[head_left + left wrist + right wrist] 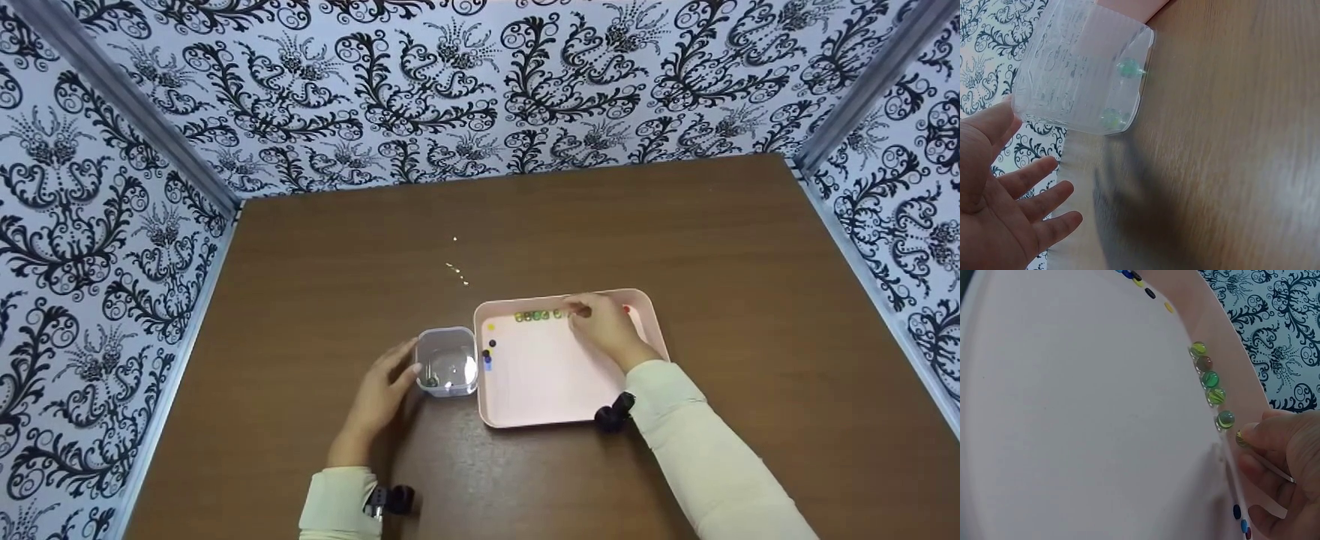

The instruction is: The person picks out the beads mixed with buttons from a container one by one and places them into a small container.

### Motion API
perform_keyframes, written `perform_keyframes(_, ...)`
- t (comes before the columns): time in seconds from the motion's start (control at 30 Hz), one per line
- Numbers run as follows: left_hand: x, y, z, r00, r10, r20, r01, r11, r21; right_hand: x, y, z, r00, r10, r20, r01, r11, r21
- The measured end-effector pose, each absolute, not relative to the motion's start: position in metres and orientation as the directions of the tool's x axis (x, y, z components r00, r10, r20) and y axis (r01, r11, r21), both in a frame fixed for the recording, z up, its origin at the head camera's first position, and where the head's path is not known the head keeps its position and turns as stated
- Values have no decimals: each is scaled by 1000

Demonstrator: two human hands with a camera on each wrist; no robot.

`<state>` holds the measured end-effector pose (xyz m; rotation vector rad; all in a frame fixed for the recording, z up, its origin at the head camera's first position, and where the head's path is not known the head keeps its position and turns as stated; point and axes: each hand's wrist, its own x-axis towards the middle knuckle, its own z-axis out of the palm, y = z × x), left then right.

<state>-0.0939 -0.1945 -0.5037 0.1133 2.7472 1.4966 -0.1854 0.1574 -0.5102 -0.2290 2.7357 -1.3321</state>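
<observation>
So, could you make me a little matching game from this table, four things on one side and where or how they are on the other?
Things:
1. tray
2. plastic container
3. row of marbles
4. right hand

Places, colours or states:
A. lined up along the tray's far wall
B. see-through, just left of the tray
C. holding a single marble
D. pink

Right pairs: 1-D, 2-B, 3-A, 4-C

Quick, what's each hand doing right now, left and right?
Left hand: open, touching the clear container.
Right hand: closed, pinching a glass marble.
</observation>
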Motion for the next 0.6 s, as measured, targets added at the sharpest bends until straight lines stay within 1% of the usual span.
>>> perform_keyframes(0.23,-93,-195,-505,-998,65,9,43,534,844,-184,158,-506,-983,-169,-72,-36,566,-824)
perform_keyframes(0.37,-91,-195,-505,-999,48,-17,11,530,848,-184,157,-503,-981,-154,-118,22,515,-857)
perform_keyframes(0.6,-91,-194,-504,-999,42,-24,2,521,853,-184,154,-500,-989,-91,-117,62,463,-884)
